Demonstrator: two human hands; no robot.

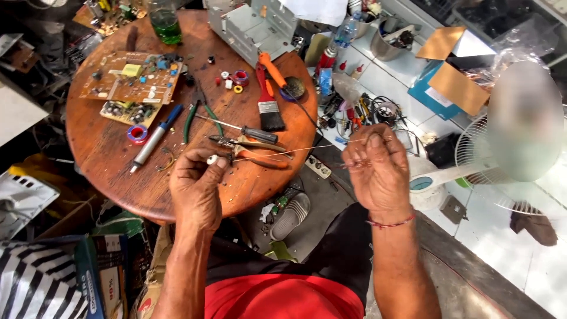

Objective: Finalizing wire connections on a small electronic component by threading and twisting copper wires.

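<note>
Two ends of a thin wire [295,150] are pinched tight, one in my left hand [195,183], one in my right hand [375,168]. It stretches taut above the round worktop [106,153], near the pliers [254,147].

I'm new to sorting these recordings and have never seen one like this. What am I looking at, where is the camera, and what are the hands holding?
The single picture comes from a camera worn on a person's head, looking down at their own two bare hands. The left hand pinches a small white piece, and a thin wire runs from it across to the right hand, which pinches the other end. Below them is a round wooden table with circuit boards, a paintbrush, green-handled pliers, a screwdriver and rolls of tape. A white fan stands at right.
</note>
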